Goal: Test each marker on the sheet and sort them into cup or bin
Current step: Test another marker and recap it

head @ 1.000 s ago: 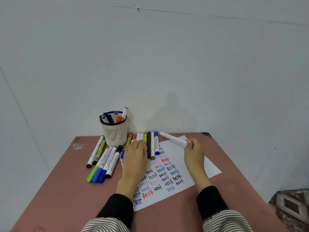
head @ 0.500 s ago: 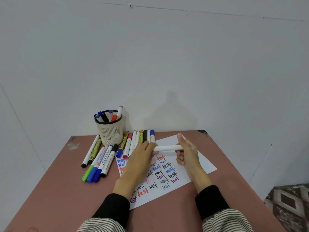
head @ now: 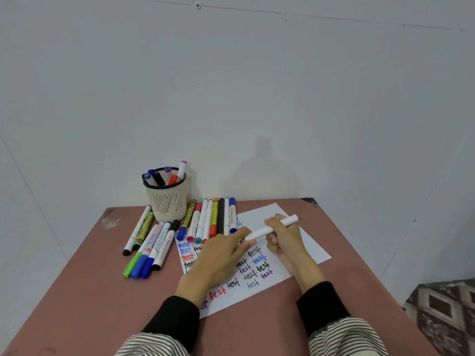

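Note:
My right hand (head: 284,240) grips a white marker (head: 289,221) above the white sheet (head: 309,253), which is covered with coloured "test" words. The marker lies tilted, its left end lower. My left hand (head: 221,258) reaches over the sheet and pinches that left end between thumb and forefinger. A mesh cup (head: 168,202) with several markers in it stands at the back left. A row of several markers (head: 210,219) lies along the sheet's far edge. I see no bin.
Another bunch of markers (head: 151,249) lies on the pink-brown table (head: 77,291) left of the sheet, in front of the cup. A grey wall rises right behind the table. A patterned floor (head: 442,312) shows past the table's right edge.
My right hand swung the white marker from pointing back-left to lying across in front of me. My left hand left the row of markers and took hold of the marker's left end.

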### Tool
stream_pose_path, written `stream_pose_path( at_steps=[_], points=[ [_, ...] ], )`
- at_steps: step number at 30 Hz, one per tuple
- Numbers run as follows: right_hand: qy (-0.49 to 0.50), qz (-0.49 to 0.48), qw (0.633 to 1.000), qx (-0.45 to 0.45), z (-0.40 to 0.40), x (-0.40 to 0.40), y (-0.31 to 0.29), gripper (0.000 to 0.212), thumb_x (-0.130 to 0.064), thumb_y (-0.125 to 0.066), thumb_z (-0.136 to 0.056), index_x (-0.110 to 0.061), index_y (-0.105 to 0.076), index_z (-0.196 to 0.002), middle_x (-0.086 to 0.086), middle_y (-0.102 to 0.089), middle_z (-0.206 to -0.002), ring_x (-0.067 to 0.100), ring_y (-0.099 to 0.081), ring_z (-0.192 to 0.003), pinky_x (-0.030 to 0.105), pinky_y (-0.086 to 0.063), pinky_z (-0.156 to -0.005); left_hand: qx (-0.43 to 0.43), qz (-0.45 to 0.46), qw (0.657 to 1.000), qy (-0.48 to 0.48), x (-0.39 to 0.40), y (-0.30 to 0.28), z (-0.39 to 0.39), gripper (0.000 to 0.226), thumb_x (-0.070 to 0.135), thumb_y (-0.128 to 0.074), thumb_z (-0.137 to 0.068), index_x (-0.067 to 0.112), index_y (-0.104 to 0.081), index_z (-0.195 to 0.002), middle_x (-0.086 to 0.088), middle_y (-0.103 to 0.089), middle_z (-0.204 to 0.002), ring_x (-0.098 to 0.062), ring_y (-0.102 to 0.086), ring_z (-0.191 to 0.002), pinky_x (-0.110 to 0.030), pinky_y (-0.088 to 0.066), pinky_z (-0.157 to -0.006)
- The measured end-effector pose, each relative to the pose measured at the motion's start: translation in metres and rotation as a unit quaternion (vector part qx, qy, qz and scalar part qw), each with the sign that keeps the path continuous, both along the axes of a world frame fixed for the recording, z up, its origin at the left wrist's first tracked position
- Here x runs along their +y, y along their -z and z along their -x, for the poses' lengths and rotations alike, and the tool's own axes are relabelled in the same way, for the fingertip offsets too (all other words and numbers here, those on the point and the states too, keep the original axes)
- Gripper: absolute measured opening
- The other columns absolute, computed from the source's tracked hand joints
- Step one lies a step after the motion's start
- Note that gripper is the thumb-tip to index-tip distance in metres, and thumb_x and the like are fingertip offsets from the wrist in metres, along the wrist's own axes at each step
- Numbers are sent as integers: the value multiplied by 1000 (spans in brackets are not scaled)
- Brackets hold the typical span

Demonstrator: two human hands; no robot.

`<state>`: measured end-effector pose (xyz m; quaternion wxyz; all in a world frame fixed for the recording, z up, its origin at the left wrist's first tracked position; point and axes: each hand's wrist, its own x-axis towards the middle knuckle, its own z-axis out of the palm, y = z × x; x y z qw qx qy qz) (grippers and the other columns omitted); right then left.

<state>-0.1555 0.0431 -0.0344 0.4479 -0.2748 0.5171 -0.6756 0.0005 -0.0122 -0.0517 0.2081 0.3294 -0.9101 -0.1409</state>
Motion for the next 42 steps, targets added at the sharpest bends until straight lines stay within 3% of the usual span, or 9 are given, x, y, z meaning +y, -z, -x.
stream_pose_path(
  at_steps=[9,13,16,20,27,31,34,38,42],
  points=[
    [-36,-22,999,6,-2,1,1,33,-23,-67,-91,-16,-46,-66,0,-32,-49,9,-21,-37,20,-16,-36,38,-5,999,-4,2,-2,-1,33,51,-36,-98,29,-49,-119,8,-53,-70,-9,-53,-66,-26,-43,-61],
    [-23,-5,1000,-11,0,4,0,21,-15,-63,-91,-9,-54,-73,0,-37,-47,8,-25,-36,19,-18,-35,76,-47,996,-14,9,2,-1,37,49,-40,-99,35,-38,-132,11,-54,-83,-4,-52,-72,-18,-37,-61],
    [27,12,998,-48,4,9,-4,12,-10,-57,-89,-3,-64,-82,5,-47,-49,10,-34,-36,20,-26,-37,116,-94,987,-56,13,3,-5,35,40,-36,-102,31,-38,-136,6,-58,-99,-7,-54,-81,-13,-36,-62],
    [16,16,999,-47,6,20,-6,20,-16,-57,-91,-3,-71,-99,21,-68,-74,17,-52,-50,25,-45,-50,141,-110,980,-84,23,0,-14,21,38,-29,-104,30,-46,-113,13,-49,-77,1,-48,-63,-13,-35,-54],
    [-2,13,991,135,1,41,5,28,-24,-65,-92,-6,-56,-72,9,-51,-59,9,-41,-42,20,-33,-40,193,-78,970,-127,37,0,-23,24,41,-24,-104,31,-44,-112,10,-41,-58,-1,-44,-49,-18,-27,-48],
    [-35,17,989,144,-7,50,6,29,-31,-59,-95,-5,-69,-88,12,-69,-69,14,-51,-47,25,-41,-45,221,-108,958,-151,41,3,-25,25,41,-24,-104,30,-43,-116,9,-41,-57,-3,-40,-42,-17,-32,-45],
    [-37,1,976,215,-13,56,7,36,-37,-69,-87,-5,-62,-72,7,-68,-63,11,-53,-46,21,-38,-44,225,-119,954,-158,41,6,-25,27,42,-24,-104,28,-43,-117,6,-42,-55,-4,-41,-41,-18,-34,-45],
    [-8,-33,961,275,-14,55,14,41,-21,-71,-88,-11,-46,-57,1,-51,-47,14,-59,-48,20,-40,-47,216,-118,955,-165,37,9,-25,28,43,-23,-103,29,-43,-117,4,-44,-57,-6,-42,-47,-19,-34,-46],
    [5,-61,948,311,-12,49,19,42,-8,-61,-88,-14,-33,-56,10,-32,-59,22,-51,-55,20,-38,-45,216,-118,956,-161,36,10,-25,26,42,-24,-104,29,-44,-115,6,-44,-56,-4,-41,-43,-17,-34,-45]
  ],
)
